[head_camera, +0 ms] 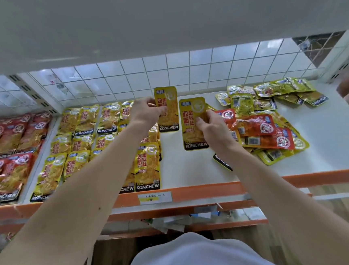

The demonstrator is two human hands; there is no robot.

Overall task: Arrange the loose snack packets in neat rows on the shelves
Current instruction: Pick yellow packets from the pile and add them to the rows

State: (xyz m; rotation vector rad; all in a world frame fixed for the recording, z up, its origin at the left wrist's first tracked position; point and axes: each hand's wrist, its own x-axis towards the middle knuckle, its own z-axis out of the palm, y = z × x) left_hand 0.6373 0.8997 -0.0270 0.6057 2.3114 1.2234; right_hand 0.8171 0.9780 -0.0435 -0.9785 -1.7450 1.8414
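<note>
A white wire grid (164,74) backs the white shelf (328,140); its front rail (321,177) is orange, and an upper shelf (159,17) spans overhead.

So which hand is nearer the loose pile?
Right. The right hand, holding a packet, is at the pile, on its left edge; the left hand is farther left, by the rows.

Yellow packet rows (81,144) lying overlapped at left of shelf (179,170); mixed loose pile (270,124) (yellow, red) at right; left packet (167,112) and right packet (193,130) held upright between.

glossy foil packets (194,123), white wire grid (164,74)
</note>
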